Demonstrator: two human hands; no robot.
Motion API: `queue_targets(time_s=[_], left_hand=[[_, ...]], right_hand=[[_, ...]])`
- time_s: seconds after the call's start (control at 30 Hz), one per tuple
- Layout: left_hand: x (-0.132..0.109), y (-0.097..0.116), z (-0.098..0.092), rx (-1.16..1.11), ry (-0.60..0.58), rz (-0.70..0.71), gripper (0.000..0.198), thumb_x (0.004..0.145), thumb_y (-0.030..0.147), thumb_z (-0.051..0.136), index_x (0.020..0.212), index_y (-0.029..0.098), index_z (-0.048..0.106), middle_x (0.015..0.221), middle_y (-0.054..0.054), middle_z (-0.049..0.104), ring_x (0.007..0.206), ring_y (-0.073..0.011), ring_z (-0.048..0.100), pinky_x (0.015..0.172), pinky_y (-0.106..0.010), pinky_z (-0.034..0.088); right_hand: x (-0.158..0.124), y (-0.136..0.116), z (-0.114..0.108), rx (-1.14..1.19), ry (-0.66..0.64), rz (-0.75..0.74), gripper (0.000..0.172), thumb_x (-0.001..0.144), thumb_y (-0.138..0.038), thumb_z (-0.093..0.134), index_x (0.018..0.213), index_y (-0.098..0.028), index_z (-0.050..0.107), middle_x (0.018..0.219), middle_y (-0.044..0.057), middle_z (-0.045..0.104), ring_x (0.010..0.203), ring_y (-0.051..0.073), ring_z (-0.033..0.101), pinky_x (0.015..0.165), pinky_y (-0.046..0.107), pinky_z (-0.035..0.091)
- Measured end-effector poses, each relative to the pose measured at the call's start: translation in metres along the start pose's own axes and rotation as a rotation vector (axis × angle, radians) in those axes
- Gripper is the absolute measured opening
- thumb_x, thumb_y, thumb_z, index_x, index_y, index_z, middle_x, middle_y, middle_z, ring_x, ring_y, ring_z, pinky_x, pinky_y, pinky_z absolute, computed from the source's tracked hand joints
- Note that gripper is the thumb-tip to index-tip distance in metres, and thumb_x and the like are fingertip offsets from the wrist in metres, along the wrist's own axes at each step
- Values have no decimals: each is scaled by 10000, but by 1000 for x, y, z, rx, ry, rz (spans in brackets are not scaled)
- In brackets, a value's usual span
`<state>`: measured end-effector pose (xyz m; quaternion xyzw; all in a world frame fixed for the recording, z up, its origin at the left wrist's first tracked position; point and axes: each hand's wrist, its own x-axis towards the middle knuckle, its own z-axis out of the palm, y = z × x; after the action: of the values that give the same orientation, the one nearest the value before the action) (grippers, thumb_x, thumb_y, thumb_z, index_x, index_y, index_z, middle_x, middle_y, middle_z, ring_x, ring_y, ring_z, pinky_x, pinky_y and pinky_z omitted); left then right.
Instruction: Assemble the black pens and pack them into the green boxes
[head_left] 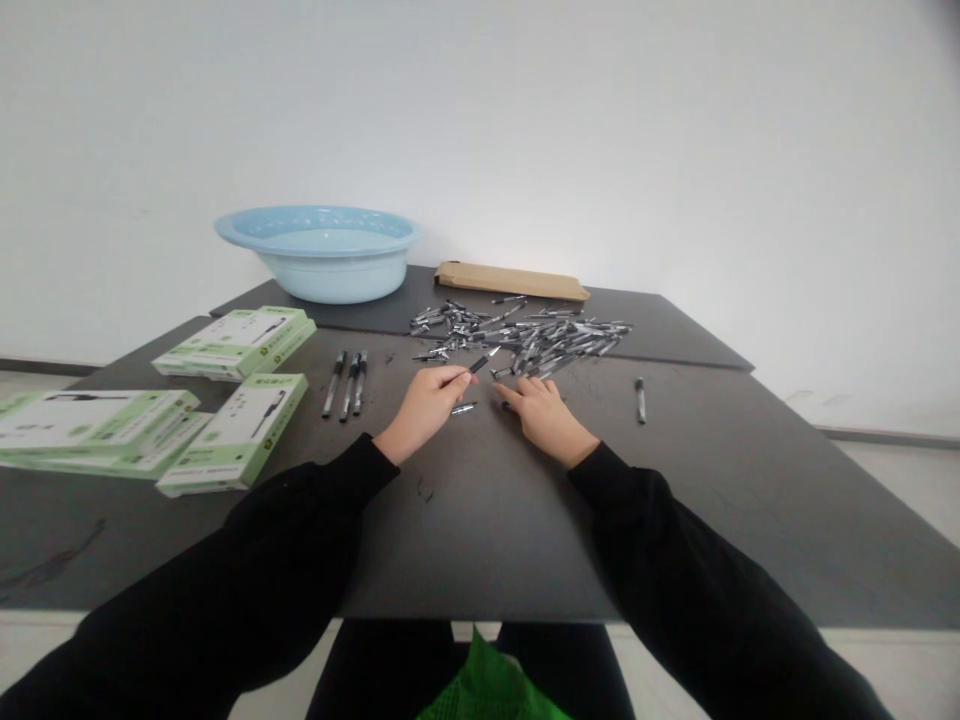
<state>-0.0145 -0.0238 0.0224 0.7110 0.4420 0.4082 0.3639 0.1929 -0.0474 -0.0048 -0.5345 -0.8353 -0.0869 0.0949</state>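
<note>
My left hand (pixel 431 405) is closed on an uncapped pen (pixel 482 360), whose black grip and pale metal tip point up and to the right. My right hand (pixel 546 412) lies low over the table with its fingers stretched out and apart, at the near edge of a heap of pen parts (pixel 559 343). Something small and dark shows beneath its fingers, too hidden to name. Between the hands lies a short silver-and-black pen part (pixel 463 408). Three capped pens (pixel 346 385) rest side by side left of my left hand.
Green-and-white pen boxes (pixel 232 340) stand at the left, some stacked. A light blue basin (pixel 337 270) sits at the back left, beside a flat brown cardboard piece (pixel 510 280). One single pen (pixel 640 400) lies to the right on the dark table (pixel 712 500).
</note>
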Motion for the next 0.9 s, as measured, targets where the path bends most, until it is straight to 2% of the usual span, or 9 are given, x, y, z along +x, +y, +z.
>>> queue_targets(time_s=[0.07, 0.13, 0.23, 0.3, 0.4, 0.5, 0.7, 0.9], left_hand=[[-1, 1, 1, -13, -19, -5, 301, 821, 391, 505, 689, 156, 641, 559, 22, 459, 568, -138, 439, 571, -245, 320], [-2, 2, 2, -21, -39, -11, 286, 811, 389, 519, 732, 156, 665, 561, 25, 469, 572, -139, 438, 571, -244, 320], [-4, 2, 4, -10, -90, -10, 291, 804, 399, 535, 760, 155, 688, 571, 17, 504, 574, -139, 436, 557, -242, 300], [-5, 2, 6, 1, -134, 5, 312, 812, 412, 533, 756, 152, 697, 565, 15, 505, 567, -137, 432, 551, -242, 290], [-6, 1, 8, 15, -178, 31, 327, 822, 415, 526, 773, 149, 711, 563, 17, 495, 562, -133, 438, 554, -240, 295], [-7, 1, 8, 15, -198, 40, 336, 828, 414, 528, 789, 142, 721, 559, 17, 493, 561, -131, 443, 555, -238, 302], [-7, -2, 10, -7, -218, 26, 350, 821, 422, 525, 795, 141, 731, 549, 13, 488, 549, -130, 430, 542, -233, 298], [-6, -5, 10, -18, -198, 30, 350, 824, 412, 534, 809, 133, 744, 544, 12, 506, 552, -131, 448, 546, -236, 315]], right_hand=[[-1, 5, -4, 65, 14, -4, 477, 876, -43, 427, 1263, -220, 642, 1033, 136, 650, 983, 277, 560, 852, 387, 371], [0, 12, -10, 252, 113, 40, 414, 876, -71, 441, 1172, -220, 688, 1009, 118, 660, 969, 258, 576, 861, 386, 397], [4, 24, -21, 758, 372, 193, 248, 884, -213, 528, 1069, -216, 692, 954, 78, 692, 892, 217, 620, 829, 365, 449], [7, 27, -27, 1115, 478, 284, 203, 836, -324, 634, 1006, -221, 679, 900, 55, 717, 831, 198, 649, 802, 355, 475], [8, 26, -31, 1408, 466, 347, 297, 722, -390, 763, 948, -221, 672, 883, 49, 748, 821, 189, 674, 814, 356, 493], [8, 21, -30, 1475, 417, 378, 333, 662, -391, 812, 913, -214, 684, 886, 51, 763, 839, 192, 685, 839, 361, 502], [7, 17, -28, 1498, 370, 404, 338, 663, -397, 816, 915, -200, 708, 896, 66, 770, 855, 197, 698, 842, 361, 514], [6, 21, -31, 1476, 406, 404, 337, 651, -397, 824, 906, -206, 716, 881, 60, 772, 870, 211, 703, 859, 381, 519]])
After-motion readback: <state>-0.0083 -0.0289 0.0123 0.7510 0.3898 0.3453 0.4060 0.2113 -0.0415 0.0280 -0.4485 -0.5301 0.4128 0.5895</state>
